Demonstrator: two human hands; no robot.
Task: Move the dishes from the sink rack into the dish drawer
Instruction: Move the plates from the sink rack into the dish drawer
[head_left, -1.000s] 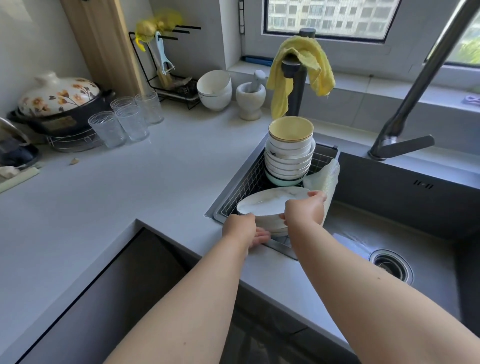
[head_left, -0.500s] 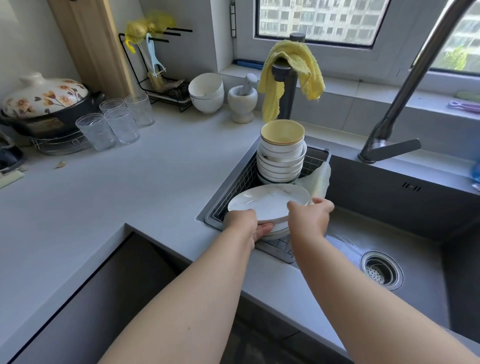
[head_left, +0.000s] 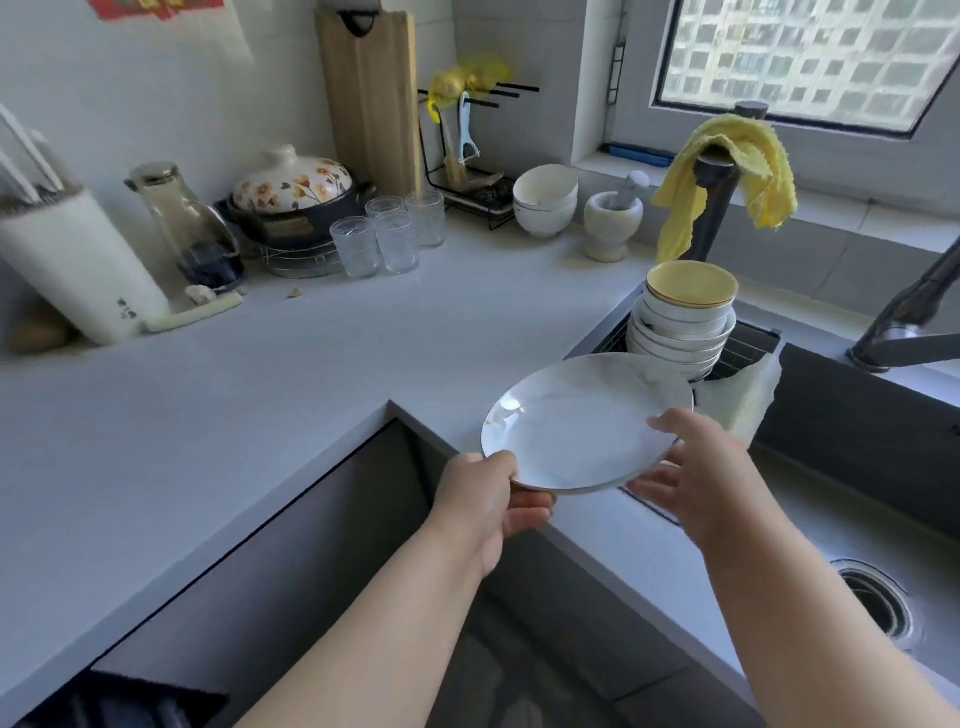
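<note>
one plate (head_left: 576, 423), four glasses (head_left: 387, 234).

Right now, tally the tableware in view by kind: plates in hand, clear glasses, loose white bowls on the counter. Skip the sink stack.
Round white plate with a thin dark rim, held by left hand and right hand: 1
Clear ribbed drinking glasses: 4
White ceramic bowls nested on the counter: 2
Total: 7
</note>
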